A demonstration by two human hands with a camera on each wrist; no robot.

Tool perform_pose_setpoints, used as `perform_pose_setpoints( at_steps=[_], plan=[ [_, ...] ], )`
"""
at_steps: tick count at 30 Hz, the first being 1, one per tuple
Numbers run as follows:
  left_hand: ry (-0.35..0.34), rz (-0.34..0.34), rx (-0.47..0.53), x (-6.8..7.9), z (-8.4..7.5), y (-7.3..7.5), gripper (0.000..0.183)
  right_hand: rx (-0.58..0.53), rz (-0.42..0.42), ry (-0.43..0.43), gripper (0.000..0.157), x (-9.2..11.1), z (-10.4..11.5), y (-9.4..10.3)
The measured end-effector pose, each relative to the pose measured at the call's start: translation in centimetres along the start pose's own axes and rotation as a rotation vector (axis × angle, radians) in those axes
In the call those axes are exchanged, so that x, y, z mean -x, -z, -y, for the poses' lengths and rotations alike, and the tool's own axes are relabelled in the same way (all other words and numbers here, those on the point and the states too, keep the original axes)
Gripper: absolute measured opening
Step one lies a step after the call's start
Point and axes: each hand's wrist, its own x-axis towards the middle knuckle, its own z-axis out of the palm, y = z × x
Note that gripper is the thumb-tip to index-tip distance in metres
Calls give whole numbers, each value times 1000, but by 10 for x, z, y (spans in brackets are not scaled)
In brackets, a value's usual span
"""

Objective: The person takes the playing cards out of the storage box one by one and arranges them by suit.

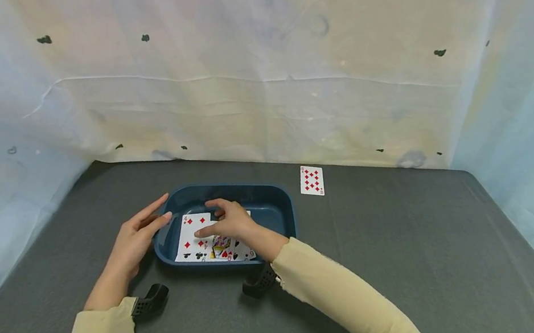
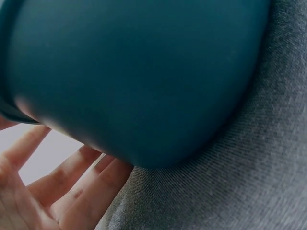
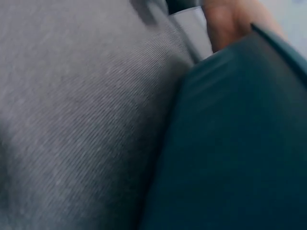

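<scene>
The left hand (image 1: 135,241) is touching the dark-blue, smooth, rounded-rectangular tray (image 1: 276,214) at its nine o'clock end, its grip released and straight fingers resting against the outer wall. From between four and five o'clock, the right arm's yellow sleeve (image 1: 337,288) is leading to the right hand (image 1: 236,221), which is hanging over overlapping white playing cards (image 1: 199,250) lying in the tray's seven o'clock part; this grip is appearing released, contact unclear. A lone red-diamond card (image 1: 312,180) is lying face-up on the dark-grey, cloth-covered surface (image 1: 412,237) toward half past two.
</scene>
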Motion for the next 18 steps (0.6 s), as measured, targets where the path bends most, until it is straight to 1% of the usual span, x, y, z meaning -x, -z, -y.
perform_pose_setpoints(
  at_steps=[4, 7, 11, 14, 18],
  plan=[
    [-7, 6, 5, 1, 0, -1, 64, 205, 27, 23, 83, -1, -2, -2],
    [-7, 8, 8, 2, 0, -1, 62, 299, 30, 17, 88, 1, -2, -3],
    [-15, 6, 7, 2, 2, -1, 60, 330, 8, 15, 84, 4, -1, -4],
    [-23, 2, 3, 3, 2, -1, 59, 325, -16, 13, 80, 5, -2, -4],
    [-23, -5, 1, 2, 1, -1, 60, 313, -53, 26, 80, 7, 0, -3]
  ],
)
